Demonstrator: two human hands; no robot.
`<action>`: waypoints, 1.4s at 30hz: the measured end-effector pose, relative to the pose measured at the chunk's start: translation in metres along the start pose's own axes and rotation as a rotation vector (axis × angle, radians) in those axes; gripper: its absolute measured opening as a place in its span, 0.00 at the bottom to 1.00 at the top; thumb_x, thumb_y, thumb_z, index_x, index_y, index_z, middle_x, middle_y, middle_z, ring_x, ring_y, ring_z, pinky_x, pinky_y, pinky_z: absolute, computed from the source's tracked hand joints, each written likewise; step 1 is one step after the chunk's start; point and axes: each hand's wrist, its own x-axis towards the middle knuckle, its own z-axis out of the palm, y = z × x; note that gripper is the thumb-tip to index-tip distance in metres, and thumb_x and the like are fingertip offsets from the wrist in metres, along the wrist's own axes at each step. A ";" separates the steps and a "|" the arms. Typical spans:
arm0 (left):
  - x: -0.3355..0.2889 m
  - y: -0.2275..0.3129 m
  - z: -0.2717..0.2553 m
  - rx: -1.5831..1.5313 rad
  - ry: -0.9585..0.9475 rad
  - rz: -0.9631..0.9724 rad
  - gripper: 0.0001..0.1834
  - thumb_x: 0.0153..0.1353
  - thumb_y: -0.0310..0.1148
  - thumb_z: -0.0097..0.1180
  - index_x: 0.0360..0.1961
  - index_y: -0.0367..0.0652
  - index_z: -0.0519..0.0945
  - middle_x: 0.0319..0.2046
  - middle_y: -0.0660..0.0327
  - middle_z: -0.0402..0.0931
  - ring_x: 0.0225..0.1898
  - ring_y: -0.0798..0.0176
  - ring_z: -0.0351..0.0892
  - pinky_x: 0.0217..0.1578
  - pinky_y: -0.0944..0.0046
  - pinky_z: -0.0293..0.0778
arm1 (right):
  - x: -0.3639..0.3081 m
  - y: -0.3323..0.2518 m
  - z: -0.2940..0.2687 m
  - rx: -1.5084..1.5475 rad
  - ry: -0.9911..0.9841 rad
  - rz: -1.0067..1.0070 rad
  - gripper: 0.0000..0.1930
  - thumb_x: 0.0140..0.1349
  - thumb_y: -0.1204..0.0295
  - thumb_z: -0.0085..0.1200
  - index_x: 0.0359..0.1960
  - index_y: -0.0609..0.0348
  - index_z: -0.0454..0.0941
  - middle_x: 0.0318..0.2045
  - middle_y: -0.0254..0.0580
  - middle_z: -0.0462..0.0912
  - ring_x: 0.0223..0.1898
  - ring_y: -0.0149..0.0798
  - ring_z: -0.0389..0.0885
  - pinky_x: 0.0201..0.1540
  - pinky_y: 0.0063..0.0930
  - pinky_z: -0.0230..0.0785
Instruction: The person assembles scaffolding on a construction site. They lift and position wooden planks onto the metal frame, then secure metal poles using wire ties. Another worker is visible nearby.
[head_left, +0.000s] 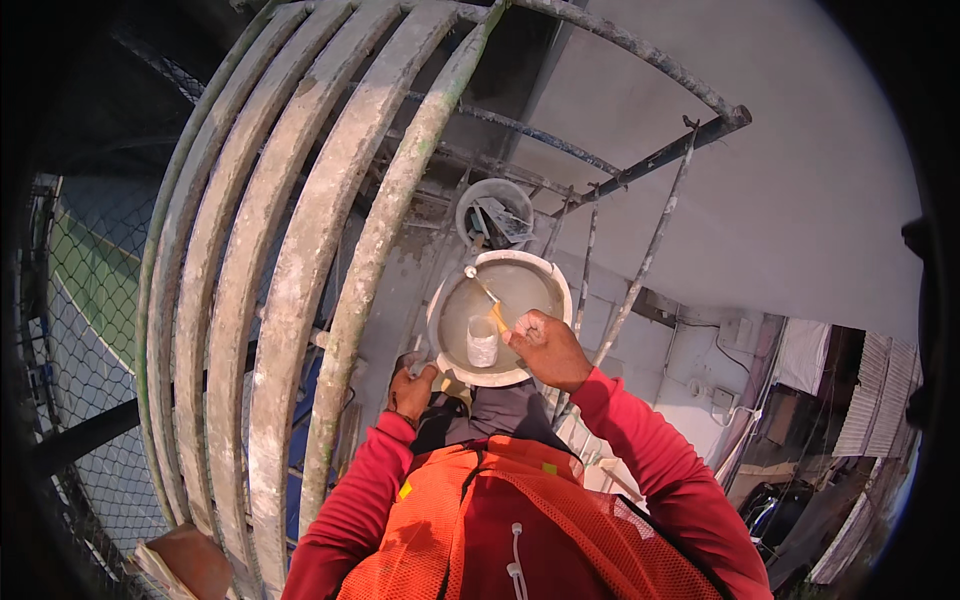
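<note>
Apparently, your right hand grasped the yellow-handled tool over the bucket, probably so its rod reached across; a pale cup sat inside. Your left hand curled beside the bucket, its grip unclear.

Mesh fence left; corrugated sheet right; dark clutter lower right, perhaps bags.
</note>
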 end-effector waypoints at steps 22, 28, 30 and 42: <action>-0.054 0.161 -0.079 1.079 0.405 0.975 0.28 0.62 0.38 0.56 0.62 0.40 0.73 0.67 0.43 0.65 0.74 0.29 0.51 0.71 0.28 0.51 | 0.186 0.325 0.091 -0.282 -0.023 0.542 0.40 0.60 0.51 0.63 0.68 0.66 0.68 0.57 0.62 0.81 0.61 0.56 0.79 0.63 0.40 0.72; -0.052 0.161 -0.075 1.096 0.384 0.953 0.30 0.63 0.39 0.55 0.65 0.39 0.68 0.67 0.41 0.64 0.74 0.28 0.53 0.71 0.28 0.49 | 0.214 0.358 0.082 -0.303 -0.102 0.501 0.29 0.59 0.56 0.65 0.55 0.66 0.76 0.47 0.53 0.87 0.52 0.52 0.85 0.56 0.39 0.76; -0.051 0.162 -0.074 1.095 0.355 0.951 0.31 0.62 0.38 0.55 0.65 0.39 0.67 0.68 0.41 0.63 0.74 0.28 0.53 0.71 0.28 0.49 | 0.220 0.356 0.077 -0.302 -0.108 0.490 0.30 0.58 0.57 0.66 0.57 0.65 0.76 0.50 0.54 0.86 0.54 0.52 0.84 0.57 0.38 0.76; -0.048 0.156 -0.073 1.107 0.375 0.928 0.33 0.60 0.38 0.55 0.66 0.41 0.64 0.68 0.41 0.60 0.73 0.30 0.56 0.71 0.28 0.52 | 0.228 0.360 0.054 -0.480 -0.270 0.591 0.34 0.58 0.55 0.64 0.63 0.62 0.74 0.61 0.58 0.79 0.63 0.55 0.78 0.66 0.43 0.71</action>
